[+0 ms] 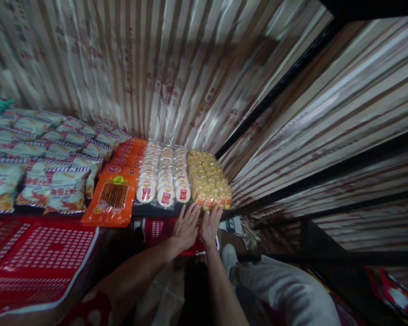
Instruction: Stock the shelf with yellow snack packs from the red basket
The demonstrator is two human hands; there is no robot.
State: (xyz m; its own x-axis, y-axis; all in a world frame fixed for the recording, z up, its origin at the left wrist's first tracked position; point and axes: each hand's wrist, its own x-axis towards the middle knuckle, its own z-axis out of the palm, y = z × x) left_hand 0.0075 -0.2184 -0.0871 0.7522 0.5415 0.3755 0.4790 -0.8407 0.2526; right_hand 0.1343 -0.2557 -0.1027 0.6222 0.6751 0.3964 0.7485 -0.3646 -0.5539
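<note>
My left hand [186, 227] and my right hand [210, 225] lie side by side at the shelf's front edge. Fingers on both are stretched out, with the tips at the front of rows of small yellow wrapped snack packets [209, 174]. Neither hand is wrapped around anything. Left of the yellow packets stand rows of round white wrapped biscuits [165, 195] with red labels. Beside those, orange snack bags [117, 199] overlap in a row, the front one jutting over the shelf edge.
White-and-blue snack bags [67, 188] fill the shelf's left part. Below it are a red basket [51, 253] and another red basket [155, 228]. Striped sheeting [139, 68] hangs behind. Dark metal bars [279, 93] frame the right side, near a leg in light trousers [285, 290].
</note>
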